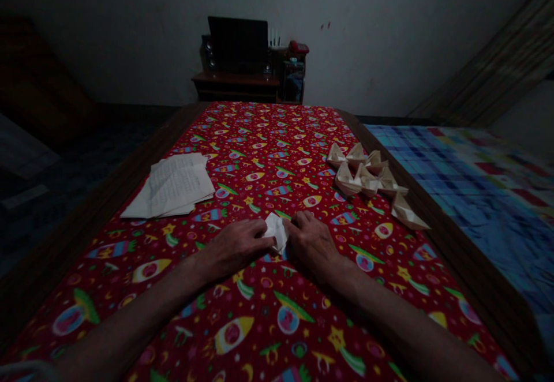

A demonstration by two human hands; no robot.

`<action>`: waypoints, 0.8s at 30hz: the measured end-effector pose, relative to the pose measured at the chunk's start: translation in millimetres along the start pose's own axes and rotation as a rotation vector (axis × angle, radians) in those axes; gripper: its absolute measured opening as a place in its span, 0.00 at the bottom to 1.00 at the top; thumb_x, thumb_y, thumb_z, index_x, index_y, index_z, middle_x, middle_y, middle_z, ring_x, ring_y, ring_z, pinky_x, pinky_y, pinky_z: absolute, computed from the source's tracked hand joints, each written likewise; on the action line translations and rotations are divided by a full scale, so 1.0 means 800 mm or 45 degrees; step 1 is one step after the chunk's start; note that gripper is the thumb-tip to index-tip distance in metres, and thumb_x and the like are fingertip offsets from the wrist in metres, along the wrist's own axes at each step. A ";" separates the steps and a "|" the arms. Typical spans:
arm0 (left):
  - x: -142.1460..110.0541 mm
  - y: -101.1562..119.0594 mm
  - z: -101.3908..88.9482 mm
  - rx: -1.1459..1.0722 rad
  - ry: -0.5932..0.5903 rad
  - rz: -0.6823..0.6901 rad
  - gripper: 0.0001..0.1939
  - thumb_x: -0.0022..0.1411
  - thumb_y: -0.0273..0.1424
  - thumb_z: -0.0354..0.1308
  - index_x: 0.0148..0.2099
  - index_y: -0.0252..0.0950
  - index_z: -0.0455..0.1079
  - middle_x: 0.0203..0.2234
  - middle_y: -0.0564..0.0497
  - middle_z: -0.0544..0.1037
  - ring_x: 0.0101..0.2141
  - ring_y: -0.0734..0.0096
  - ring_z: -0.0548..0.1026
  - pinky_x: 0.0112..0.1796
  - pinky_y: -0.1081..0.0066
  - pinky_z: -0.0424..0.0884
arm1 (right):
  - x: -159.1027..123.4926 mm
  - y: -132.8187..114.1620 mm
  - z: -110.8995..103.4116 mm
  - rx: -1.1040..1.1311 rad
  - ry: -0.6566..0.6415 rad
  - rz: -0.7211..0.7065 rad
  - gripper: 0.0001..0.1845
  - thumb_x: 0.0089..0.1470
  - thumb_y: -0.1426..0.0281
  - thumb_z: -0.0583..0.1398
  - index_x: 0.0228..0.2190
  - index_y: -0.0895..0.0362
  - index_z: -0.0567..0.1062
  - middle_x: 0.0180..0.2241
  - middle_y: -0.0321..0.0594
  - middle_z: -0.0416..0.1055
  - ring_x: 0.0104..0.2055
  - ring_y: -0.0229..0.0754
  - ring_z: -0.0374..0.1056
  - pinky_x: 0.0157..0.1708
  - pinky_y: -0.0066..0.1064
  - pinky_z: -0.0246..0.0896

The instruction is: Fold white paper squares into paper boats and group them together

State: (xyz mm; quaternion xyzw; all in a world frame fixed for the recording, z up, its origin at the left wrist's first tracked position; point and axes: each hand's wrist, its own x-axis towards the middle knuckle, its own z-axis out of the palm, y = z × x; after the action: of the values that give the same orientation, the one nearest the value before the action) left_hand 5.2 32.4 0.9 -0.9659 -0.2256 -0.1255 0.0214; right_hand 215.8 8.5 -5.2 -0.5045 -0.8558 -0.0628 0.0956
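A small folded piece of white paper (pixel 276 231) lies between my two hands near the middle of the red patterned cloth. My left hand (pixel 242 242) pinches its left side, thumb and fingers closed on it. On the other side, my right hand (pixel 314 240) has its fingers curled and closed at the paper's right edge. To the right sits a group of several folded paper boats (pixel 367 180), with one boat (pixel 407 214) a little apart and nearer me. A stack of loose paper sheets (pixel 177 186) with writing on top rests to the left.
The red cloth (pixel 268 313) covers a long surface with dark wooden edges (pixel 437 255). Beyond its far end stand a desk (pixel 236 82) with a dark monitor (pixel 238 41) and a red telephone (pixel 298 48). Blue checked bedding (pixel 428 157) lies at the right.
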 end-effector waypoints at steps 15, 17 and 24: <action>-0.014 -0.004 0.004 -0.127 0.077 -0.168 0.13 0.67 0.29 0.45 0.49 0.36 0.66 0.34 0.48 0.69 0.33 0.70 0.68 0.33 0.72 0.64 | -0.004 0.004 -0.009 0.075 0.144 -0.371 0.16 0.54 0.70 0.57 0.45 0.62 0.70 0.43 0.52 0.66 0.42 0.48 0.58 0.39 0.38 0.55; -0.015 -0.005 0.005 -0.075 0.079 -0.159 0.12 0.67 0.30 0.45 0.47 0.35 0.67 0.33 0.49 0.69 0.32 0.71 0.67 0.32 0.72 0.64 | -0.005 0.008 -0.011 0.160 0.086 -0.474 0.16 0.53 0.66 0.59 0.43 0.61 0.71 0.42 0.50 0.67 0.43 0.47 0.58 0.40 0.39 0.56; -0.013 0.000 0.005 0.048 0.036 -0.186 0.11 0.67 0.30 0.45 0.46 0.35 0.67 0.32 0.50 0.70 0.30 0.70 0.66 0.31 0.70 0.62 | 0.000 0.020 0.000 0.263 0.112 -0.465 0.09 0.58 0.73 0.54 0.39 0.59 0.72 0.37 0.44 0.69 0.39 0.41 0.59 0.37 0.32 0.59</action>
State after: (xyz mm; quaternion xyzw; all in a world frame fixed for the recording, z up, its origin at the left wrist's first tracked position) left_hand -3.3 28.2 -5.3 -0.9444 -0.2973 -0.1361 0.0336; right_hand 229.7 16.2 -4.6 -0.3252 -0.9300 -0.0130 0.1711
